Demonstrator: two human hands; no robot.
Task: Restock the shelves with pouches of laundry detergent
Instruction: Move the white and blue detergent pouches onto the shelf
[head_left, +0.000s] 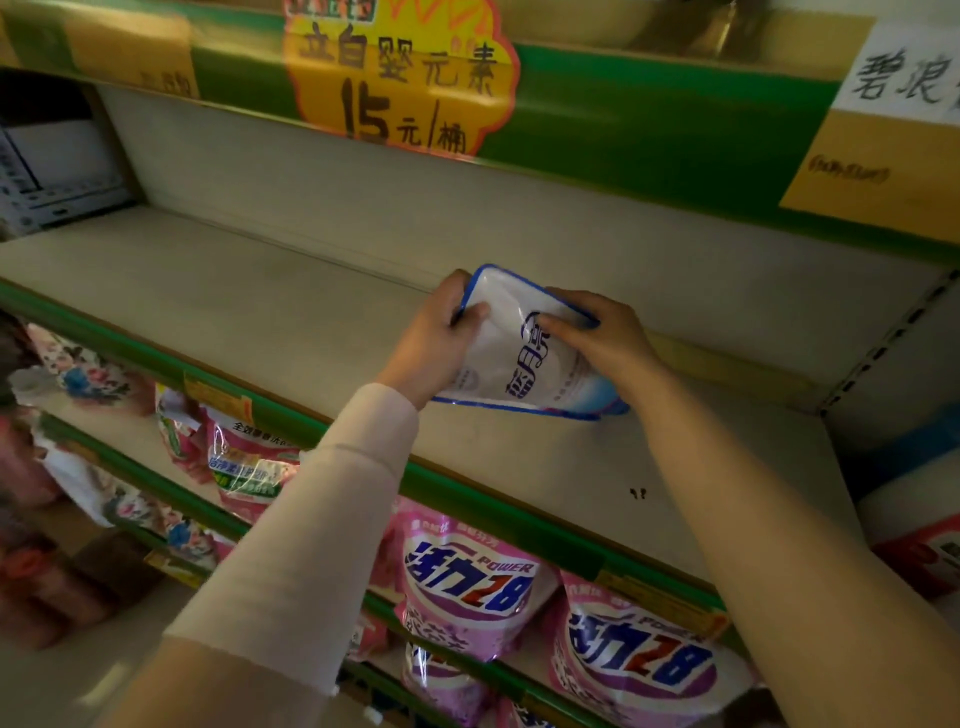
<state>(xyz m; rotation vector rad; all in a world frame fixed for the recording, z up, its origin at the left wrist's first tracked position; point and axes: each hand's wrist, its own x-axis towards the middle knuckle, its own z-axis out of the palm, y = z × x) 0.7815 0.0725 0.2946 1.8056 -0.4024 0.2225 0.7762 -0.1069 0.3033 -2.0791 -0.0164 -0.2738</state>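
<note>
I'm seeing a yellow price sign (400, 78) hanging above the fingers (566, 326), a white handwritten label (901, 73) sitting up to their right, floral packs (88, 371) lying blurred far down to their left

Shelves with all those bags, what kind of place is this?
Most likely a shop. A yellow price sign hangs above, pink pouches sit in a row below, and the left hand and right hand hold a white pouch at the shelf.
</note>
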